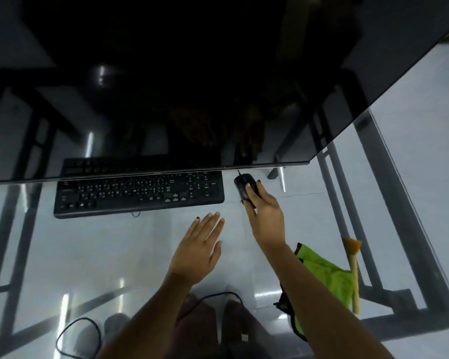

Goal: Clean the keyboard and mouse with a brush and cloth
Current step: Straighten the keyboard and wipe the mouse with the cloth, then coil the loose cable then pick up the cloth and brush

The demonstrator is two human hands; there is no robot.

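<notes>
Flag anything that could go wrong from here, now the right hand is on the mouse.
1. The mouse lies close under the monitor's lower edge, with its cable running beneath; lifting it may knock the screen or tug the cable.
2. The green cloth and brush lie under the right forearm; pulling the right hand back could sweep them along the glass table.

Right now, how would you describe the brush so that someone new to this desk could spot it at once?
Start at the glass desk and go to its right side, past the right hand on the mouse. The green cloth lies there, and the brush rests along its right edge. It is the only pale stick, with a tuft of orange bristles at its far end.
</notes>
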